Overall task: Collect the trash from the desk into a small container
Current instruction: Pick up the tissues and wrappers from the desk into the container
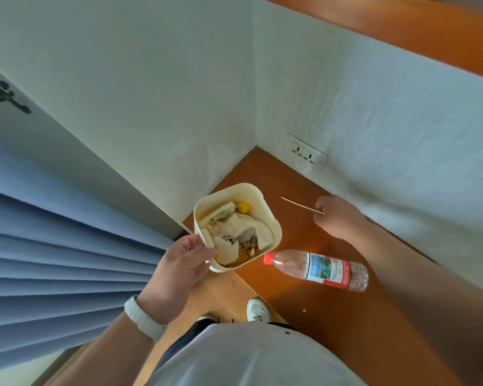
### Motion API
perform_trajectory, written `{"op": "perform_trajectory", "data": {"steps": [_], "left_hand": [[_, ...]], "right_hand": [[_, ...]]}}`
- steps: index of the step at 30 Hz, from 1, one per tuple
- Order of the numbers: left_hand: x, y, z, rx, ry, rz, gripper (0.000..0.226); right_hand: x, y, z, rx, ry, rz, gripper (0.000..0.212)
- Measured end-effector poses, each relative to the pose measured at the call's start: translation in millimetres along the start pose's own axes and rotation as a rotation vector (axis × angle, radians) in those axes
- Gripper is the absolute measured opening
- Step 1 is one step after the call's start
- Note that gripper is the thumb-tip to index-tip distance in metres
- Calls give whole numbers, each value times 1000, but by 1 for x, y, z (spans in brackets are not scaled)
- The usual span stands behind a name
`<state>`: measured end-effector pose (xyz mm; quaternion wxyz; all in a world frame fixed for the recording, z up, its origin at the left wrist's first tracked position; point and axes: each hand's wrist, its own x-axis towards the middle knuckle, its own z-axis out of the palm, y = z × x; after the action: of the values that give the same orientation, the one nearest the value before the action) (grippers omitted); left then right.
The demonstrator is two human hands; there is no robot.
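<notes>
The left grip (pixel 183 263) is closed on one corner of the single container (pixel 265 203), thumb over the rim and fingers curled beneath, so that the container is held at the left edge of the surface (pixel 332 316), near the back corner; whether its base rests on the wood cannot be told. The container is seen filled with pale scraps and some yellow bits. The right grip (pixel 338 217) is pinched shut on the near end of one thin stick (pixel 301 205), which points away toward the container; whether the stick lies on the surface or is lifted cannot be told. A strip of bare wood is left between the stick and the container. One bottle (pixel 318 270) with a red cap lies on its side just beside the container's near corner, under the right forearm, cap toward the left edge. One small green scrap (pixel 304 310) lies nearer the person, well apart from the bottle, with bare wood around it. The surface is closed in by walls at the back and right, where one socket plate (pixel 304 156) with two outlets is mounted. A curtain (pixel 53 246) hangs beyond the left edge.
</notes>
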<state>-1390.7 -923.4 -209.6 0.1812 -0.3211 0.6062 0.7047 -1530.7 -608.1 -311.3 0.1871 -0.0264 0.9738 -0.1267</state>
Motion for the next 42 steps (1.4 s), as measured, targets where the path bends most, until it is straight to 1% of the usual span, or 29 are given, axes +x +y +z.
{"op": "perform_trajectory", "data": {"steps": [3, 5, 9, 10, 13, 15, 18, 20, 24, 27, 29, 30, 31, 35, 37, 39, 42], "left_hand": [[1, 2, 3, 4, 0, 0, 19], [3, 4, 5, 3, 0, -4, 18], [5, 5, 6, 11, 2, -8, 19], [5, 5, 7, 16, 5, -11, 19], [6, 6, 8, 24, 7, -15, 20], [5, 7, 10, 37, 7, -19, 21], [4, 8, 12, 45, 9, -22, 22], [4, 8, 14, 49, 8, -23, 22], [3, 7, 19, 33, 15, -25, 21], [2, 7, 20, 30, 12, -26, 20], [2, 7, 19, 29, 13, -27, 20], [2, 7, 18, 30, 15, -27, 20], [2, 6, 17, 34, 17, -27, 21], [3, 4, 14, 37, 24, -22, 23], [2, 2, 13, 38, 22, -19, 24], [2, -1, 12, 39, 18, -15, 24], [2, -4, 11, 35, 17, -17, 23]], "right_hand": [[3, 15, 24, -22, -29, 48, 42], [4, 19, 36, -22, -3, 63, 45], [12, 22, 43, 57, 124, 75, 41], [16, 23, 42, 73, 132, 87, 39], [24, 28, 39, 37, 69, 132, 28], [28, 32, 38, -26, 10, 107, 18], [30, 33, 36, -98, -84, 25, 18], [29, 32, 33, -122, -120, 2, 17], [23, 26, 31, -129, -131, 6, 17], [14, 18, 26, -44, -95, 21, 14], [5, 12, 17, 50, -55, 6, 12], [0, 9, 12, 98, -10, -10, 12], [-6, 6, 5, 143, 67, -33, 11], [-34, -14, -33, 382, 466, -130, 5], [-51, -29, -57, 511, 591, -186, 4], [-68, -46, -76, 633, 629, -250, 7], [-90, -71, -89, 703, 595, -390, 12]]}}
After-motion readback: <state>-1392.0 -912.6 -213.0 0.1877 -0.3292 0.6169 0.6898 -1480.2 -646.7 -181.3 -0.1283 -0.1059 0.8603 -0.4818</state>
